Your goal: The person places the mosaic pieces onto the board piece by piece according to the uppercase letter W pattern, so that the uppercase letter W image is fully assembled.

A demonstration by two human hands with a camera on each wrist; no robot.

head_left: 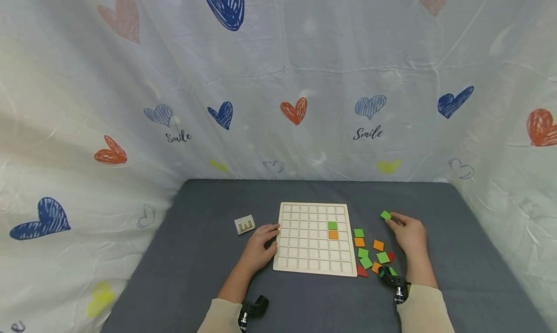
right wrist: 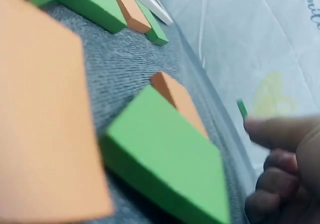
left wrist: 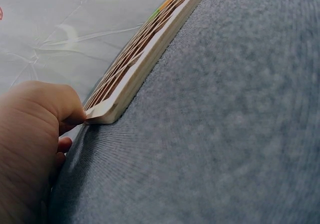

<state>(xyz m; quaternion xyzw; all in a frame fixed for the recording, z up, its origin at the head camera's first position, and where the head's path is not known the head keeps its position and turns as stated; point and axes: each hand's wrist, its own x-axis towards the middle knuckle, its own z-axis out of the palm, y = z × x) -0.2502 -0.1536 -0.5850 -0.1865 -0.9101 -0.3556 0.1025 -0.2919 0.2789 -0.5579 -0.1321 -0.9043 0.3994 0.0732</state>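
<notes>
A pale wooden grid board (head_left: 315, 267) lies on the dark grey cloth. Its cells hold a green tile (head_left: 332, 225) with an orange tile (head_left: 333, 235) right below. Fingertips of my left hand (head_left: 259, 248) touch the board's left edge; the left wrist view shows that hand at the board's corner (left wrist: 107, 111). Off to the right of the board, my right hand (head_left: 408, 232) pinches a small green square tile (head_left: 385, 215) between thumb and fingers. In the right wrist view this tile (right wrist: 242, 108) appears edge-on at the fingertips.
Several loose green, orange and red pieces (head_left: 363, 253) lie between the board and my right forearm, some overlapping. A small patterned card (head_left: 245, 224) lies beyond my left hand. Behind the table hangs a white curtain (head_left: 322, 130) with printed hearts.
</notes>
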